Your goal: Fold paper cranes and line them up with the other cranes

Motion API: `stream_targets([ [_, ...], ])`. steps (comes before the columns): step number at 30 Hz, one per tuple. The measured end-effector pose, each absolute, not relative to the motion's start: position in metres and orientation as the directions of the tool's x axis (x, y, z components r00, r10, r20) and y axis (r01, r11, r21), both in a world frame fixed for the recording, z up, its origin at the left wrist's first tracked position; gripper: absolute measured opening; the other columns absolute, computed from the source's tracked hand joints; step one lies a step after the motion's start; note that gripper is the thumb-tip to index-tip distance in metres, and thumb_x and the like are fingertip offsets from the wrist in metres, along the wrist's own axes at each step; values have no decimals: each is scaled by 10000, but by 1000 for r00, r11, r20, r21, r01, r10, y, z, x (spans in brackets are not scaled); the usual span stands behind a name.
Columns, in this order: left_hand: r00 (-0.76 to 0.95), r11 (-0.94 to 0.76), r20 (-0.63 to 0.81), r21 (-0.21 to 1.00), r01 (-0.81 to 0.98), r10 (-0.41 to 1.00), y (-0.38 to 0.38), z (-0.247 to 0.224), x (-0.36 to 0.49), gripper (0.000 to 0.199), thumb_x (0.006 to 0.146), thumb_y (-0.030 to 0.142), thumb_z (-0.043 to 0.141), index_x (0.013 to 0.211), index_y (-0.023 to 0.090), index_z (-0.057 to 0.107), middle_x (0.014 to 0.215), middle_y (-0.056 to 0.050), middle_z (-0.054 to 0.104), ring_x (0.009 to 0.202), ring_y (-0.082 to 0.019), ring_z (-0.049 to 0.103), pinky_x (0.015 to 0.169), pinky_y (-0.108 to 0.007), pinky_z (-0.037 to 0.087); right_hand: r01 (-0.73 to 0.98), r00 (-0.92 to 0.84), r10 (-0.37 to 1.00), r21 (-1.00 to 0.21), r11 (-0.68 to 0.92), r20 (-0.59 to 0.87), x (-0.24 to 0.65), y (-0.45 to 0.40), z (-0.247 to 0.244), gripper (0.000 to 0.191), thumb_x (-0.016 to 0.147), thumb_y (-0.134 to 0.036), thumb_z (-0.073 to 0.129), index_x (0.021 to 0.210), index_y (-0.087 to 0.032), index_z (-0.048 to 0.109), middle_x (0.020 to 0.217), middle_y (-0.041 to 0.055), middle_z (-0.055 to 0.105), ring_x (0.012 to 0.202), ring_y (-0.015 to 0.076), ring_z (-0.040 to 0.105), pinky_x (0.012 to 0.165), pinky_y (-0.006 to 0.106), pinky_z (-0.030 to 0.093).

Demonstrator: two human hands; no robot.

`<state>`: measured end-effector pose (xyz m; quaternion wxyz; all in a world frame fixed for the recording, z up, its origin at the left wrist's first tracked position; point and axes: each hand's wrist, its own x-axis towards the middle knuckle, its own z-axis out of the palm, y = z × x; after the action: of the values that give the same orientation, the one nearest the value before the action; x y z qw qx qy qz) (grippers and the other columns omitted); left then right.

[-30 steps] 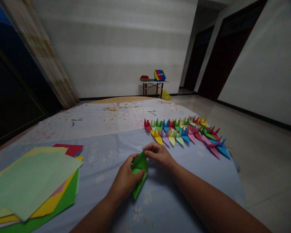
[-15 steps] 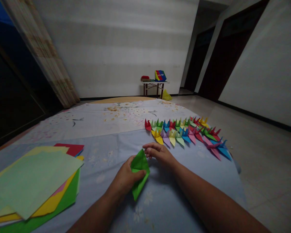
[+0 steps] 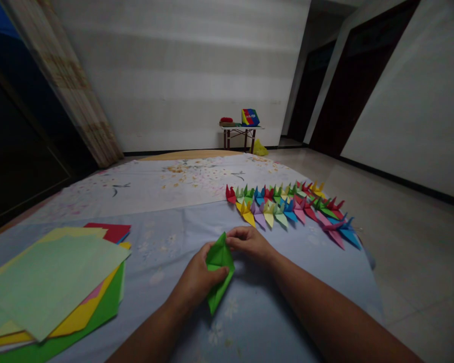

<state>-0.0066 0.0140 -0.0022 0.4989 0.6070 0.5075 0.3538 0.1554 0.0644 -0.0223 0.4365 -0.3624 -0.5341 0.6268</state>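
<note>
A folded piece of green paper (image 3: pixel 220 257), long and diamond-shaped, is tilted above the cloth near the middle of the table. My left hand (image 3: pixel 200 275) grips its left side, with the thumb lying across the front. At the paper's upper right edge, near the top point, my right hand (image 3: pixel 247 242) has its thumb and index finger pinched together, touching the edge. Folded paper cranes (image 3: pixel 270 214) in many colours stand in rows beyond my right hand.
A stack of coloured paper sheets (image 3: pixel 60 272) lies at the left on the flowered tablecloth (image 3: pixel 155 191). Behind the table, a small stand (image 3: pixel 242 129) by the wall holds a colourful box (image 3: pixel 250 117). A yellow bag (image 3: pixel 260 148) is on the floor beside it.
The fingers of my right hand have closed from a looser pose into a pinch at the paper's upper edge. The green paper has barely shifted in my left hand.
</note>
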Motion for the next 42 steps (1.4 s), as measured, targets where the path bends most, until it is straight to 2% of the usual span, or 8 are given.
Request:
stream_targets([
  [5, 230, -9, -64, 953, 303, 971, 13, 0, -5, 480, 609, 175, 627, 1073, 142, 511, 846, -38, 622, 771, -199, 579, 687, -282, 440, -156, -332, 943, -986, -64, -8, 155, 65, -22, 337, 544, -421, 758, 653, -128, 631, 552, -30, 579, 500, 67, 480, 535, 215, 353],
  [20, 219, 2, -78, 945, 327, 973, 10, 3, -4, 488, 600, 158, 620, 1076, 167, 515, 875, -35, 640, 781, -203, 587, 680, -280, 439, -157, -324, 945, -983, -96, -40, 155, 63, -18, 290, 570, -387, 742, 643, -133, 620, 512, -44, 540, 458, 52, 424, 481, 201, 302],
  [26, 232, -3, -78, 944, 330, 970, 10, 2, -4, 529, 601, 160, 614, 1118, 150, 502, 886, -41, 640, 832, -217, 590, 712, -289, 436, -200, -325, 945, -976, -86, -17, 156, 64, -20, 280, 566, -363, 753, 651, -133, 618, 536, -39, 553, 486, 60, 448, 515, 209, 333],
  [39, 236, -35, -54, 933, 359, 970, 9, 4, -4, 504, 590, 152, 616, 1086, 159, 528, 849, -25, 635, 771, -200, 581, 703, -283, 426, -190, -349, 937, -979, -80, -9, 159, 65, -19, 293, 562, -372, 760, 644, -131, 615, 559, -29, 577, 517, 72, 480, 546, 218, 359],
  [42, 241, -43, -48, 932, 360, 969, 8, 5, -3, 507, 608, 159, 614, 1105, 154, 514, 903, -46, 634, 825, -214, 581, 749, -299, 425, -189, -334, 942, -979, -79, -11, 159, 67, -22, 291, 562, -371, 760, 645, -130, 619, 554, -29, 574, 515, 72, 477, 546, 219, 357],
])
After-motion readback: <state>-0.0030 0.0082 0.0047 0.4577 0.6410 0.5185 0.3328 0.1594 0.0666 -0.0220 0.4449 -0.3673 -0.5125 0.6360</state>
